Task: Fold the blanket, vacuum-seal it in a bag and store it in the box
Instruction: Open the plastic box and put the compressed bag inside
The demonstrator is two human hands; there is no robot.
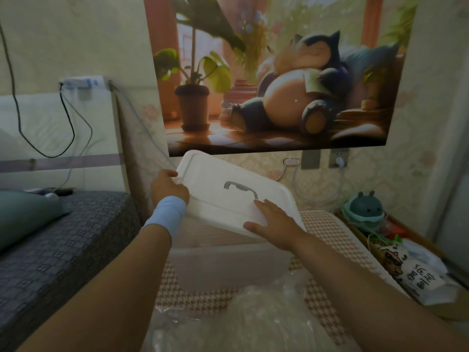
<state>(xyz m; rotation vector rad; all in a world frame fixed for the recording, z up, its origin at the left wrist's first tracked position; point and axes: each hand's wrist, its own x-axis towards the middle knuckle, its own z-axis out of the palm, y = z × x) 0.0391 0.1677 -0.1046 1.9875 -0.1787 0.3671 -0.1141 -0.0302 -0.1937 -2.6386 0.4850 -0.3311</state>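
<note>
I hold a white box lid (215,184) with a grey handle, tilted in the air above the translucent storage box (223,262). My left hand (168,188), with a light blue wristband, grips the lid's left edge. The lid's near right edge is gripped by my right hand (272,223), fingers spread on top. The box stands open on a red-and-white houndstooth cushion (327,235). In front of the box lies the crinkled clear vacuum bag with the white blanket (258,316) inside.
A bed with a dark patterned cover (63,250) and a green pillow (25,217) lies on the left. On the right stands a wooden crate (396,240) with a teal toy and a white packet. Cables and wall sockets (337,158) run behind, under a large picture.
</note>
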